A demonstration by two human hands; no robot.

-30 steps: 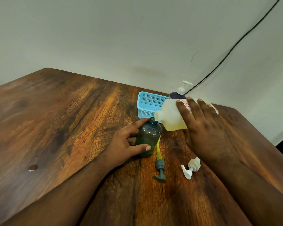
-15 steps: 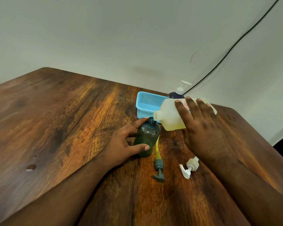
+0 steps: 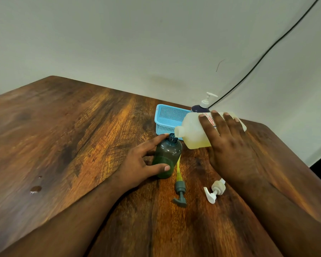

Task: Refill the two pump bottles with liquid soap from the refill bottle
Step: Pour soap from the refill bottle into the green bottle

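- Near the far right corner of the wooden table (image 3: 82, 145), the right hand (image 3: 230, 151) is wrapped around the refill bottle (image 3: 195, 132) and tips it on its side.
- The refill bottle's short neck sits right over the open top of the green pump bottle (image 3: 167, 156). I cannot see any soap running out.
- The left hand (image 3: 139, 166) grips the green pump bottle, thumb in front and fingers behind, so it stays standing up.
- The refill bottle is cloudy white plastic with flat sides. Yellow soap sits low inside, so it is likely not very heavy. Hold it around the wide middle.
- The green pump bottle is round, smooth, see-through plastic. It looks light and easy to knock over, and any spilled soap would make it slippery.
- Its grey pump (image 3: 180, 191) lies on the table just beside it, its tube yellow with soap.
- A white pump (image 3: 214, 191) lies near the right wrist.
- A dark pump bottle (image 3: 200, 108) stands behind the refill bottle, beside a blue basket (image 3: 169, 117) full of small holes.
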